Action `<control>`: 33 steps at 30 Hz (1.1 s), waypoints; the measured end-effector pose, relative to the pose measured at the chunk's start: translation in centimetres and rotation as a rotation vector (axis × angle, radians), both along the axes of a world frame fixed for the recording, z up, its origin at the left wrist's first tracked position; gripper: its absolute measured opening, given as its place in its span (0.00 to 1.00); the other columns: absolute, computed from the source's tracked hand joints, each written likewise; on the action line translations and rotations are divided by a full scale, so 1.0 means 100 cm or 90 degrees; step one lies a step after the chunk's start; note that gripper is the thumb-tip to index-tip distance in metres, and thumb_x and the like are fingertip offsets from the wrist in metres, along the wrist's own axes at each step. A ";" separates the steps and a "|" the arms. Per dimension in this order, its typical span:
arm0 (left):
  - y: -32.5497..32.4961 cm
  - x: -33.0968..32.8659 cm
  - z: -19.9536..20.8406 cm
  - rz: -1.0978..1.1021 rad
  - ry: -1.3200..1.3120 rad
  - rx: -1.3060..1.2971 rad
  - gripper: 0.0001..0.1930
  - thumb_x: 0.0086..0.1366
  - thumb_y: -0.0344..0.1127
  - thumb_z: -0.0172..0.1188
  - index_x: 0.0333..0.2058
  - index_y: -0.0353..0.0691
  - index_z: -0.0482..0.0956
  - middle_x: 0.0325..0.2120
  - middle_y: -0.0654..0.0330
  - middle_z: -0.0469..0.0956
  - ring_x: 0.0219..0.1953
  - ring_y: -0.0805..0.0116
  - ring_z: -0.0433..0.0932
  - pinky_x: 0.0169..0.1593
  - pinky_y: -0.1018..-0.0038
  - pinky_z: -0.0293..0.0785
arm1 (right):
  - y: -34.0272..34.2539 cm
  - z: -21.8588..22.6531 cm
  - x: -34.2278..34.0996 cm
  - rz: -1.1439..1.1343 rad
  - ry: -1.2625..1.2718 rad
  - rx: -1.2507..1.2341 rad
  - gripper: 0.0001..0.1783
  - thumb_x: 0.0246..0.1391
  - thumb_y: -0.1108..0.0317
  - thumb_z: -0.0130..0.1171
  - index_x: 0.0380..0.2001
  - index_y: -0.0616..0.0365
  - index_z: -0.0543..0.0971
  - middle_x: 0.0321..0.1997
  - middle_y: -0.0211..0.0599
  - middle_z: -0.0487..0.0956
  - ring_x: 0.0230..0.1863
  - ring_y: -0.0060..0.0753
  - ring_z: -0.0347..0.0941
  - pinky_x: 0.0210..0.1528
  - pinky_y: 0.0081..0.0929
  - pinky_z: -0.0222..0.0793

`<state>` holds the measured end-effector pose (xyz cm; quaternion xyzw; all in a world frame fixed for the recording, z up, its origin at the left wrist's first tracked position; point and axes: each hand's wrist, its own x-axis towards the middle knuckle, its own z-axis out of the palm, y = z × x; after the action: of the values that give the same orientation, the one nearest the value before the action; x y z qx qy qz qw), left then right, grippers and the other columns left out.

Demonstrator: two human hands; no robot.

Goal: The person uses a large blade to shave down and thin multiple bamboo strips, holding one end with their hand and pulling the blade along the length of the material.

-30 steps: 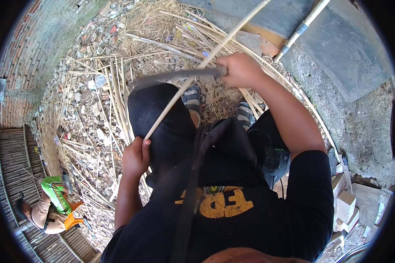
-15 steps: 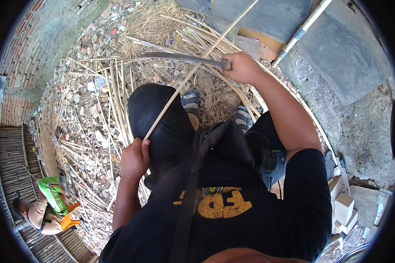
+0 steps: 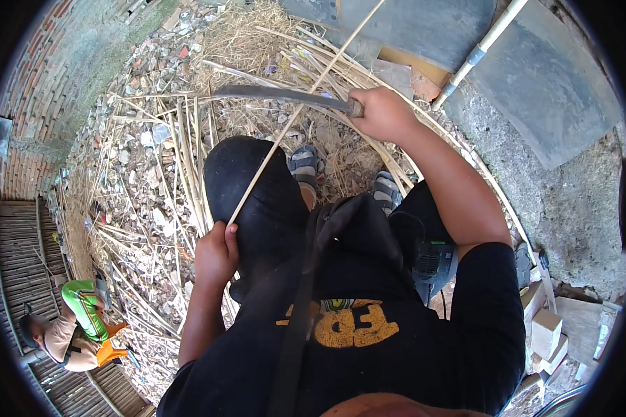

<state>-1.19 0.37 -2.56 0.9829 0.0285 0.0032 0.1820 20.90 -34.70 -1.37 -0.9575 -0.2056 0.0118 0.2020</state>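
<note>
A long, pale bamboo strip [image 3: 275, 147] runs slantwise over my left knee, from near my waist to the far top of the view. My left hand [image 3: 215, 256] is closed around its near end, thumb along the strip. In my right hand [image 3: 384, 115] I grip the handle of a machete [image 3: 271, 94], its long dark blade pointing left. The blade crosses the strip beyond my knee; whether its edge presses into the strip I cannot tell. Beneath lie my sandalled feet [image 3: 303, 165] on littered ground.
Cut bamboo strips [image 3: 186, 160] lie in bundles on the rubble at left and ahead. Grey sheets [image 3: 528, 83] and a pole [image 3: 476, 52] stand at the right. Wood blocks [image 3: 546, 330] sit at lower right. Another person [image 3: 73, 330] sits far left beside a bamboo-slat wall.
The far end of the strip has swung left and grown thinner-looking. My right hand and the machete have come slightly nearer and to the left. My left hand has barely moved.
</note>
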 end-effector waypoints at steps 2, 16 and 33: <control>0.000 -0.002 0.000 0.004 -0.005 0.021 0.19 0.76 0.45 0.50 0.27 0.38 0.68 0.17 0.42 0.75 0.22 0.35 0.76 0.27 0.47 0.69 | 0.006 0.006 -0.008 0.044 -0.013 -0.067 0.20 0.46 0.64 0.64 0.46 0.48 0.83 0.36 0.45 0.84 0.39 0.52 0.82 0.43 0.46 0.78; -0.001 -0.006 -0.008 0.013 -0.033 0.061 0.20 0.75 0.46 0.51 0.27 0.38 0.68 0.18 0.43 0.76 0.23 0.36 0.76 0.26 0.47 0.69 | 0.017 0.018 -0.016 0.075 0.005 -0.076 0.12 0.48 0.64 0.63 0.38 0.50 0.83 0.32 0.42 0.84 0.36 0.48 0.82 0.43 0.47 0.79; -0.003 -0.004 -0.012 0.000 -0.057 0.051 0.19 0.74 0.45 0.52 0.27 0.39 0.69 0.18 0.44 0.75 0.23 0.36 0.76 0.27 0.47 0.70 | -0.028 -0.010 0.027 -0.041 -0.003 0.080 0.15 0.48 0.62 0.65 0.38 0.57 0.81 0.31 0.52 0.82 0.35 0.55 0.81 0.41 0.46 0.76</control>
<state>-1.60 0.10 -3.72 0.9883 0.0200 0.0480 0.1436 23.57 -37.50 -2.39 -0.9492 -0.1752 -0.0100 0.2612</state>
